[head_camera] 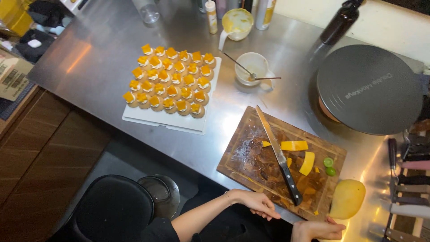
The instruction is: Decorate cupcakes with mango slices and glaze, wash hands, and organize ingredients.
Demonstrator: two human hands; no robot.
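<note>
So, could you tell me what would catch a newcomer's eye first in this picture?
Most likely the white tray of small tarts topped with orange cubes, in neat rows on the steel counter. Next, the wooden cutting board nearer the person, with a long knife and yellow fruit slices on it. The left hand rests at its near edge, and the right hand sits just below a peeled mango.

You get warm, fairly dim indoor light from overhead, which throws bright glare off the steel counter (103, 54) and the wet cutting board (246, 148). The floor and stool (112, 208) at lower left sink into shadow. Your view bends slightly toward the edges, and the far corners look soft.
</note>
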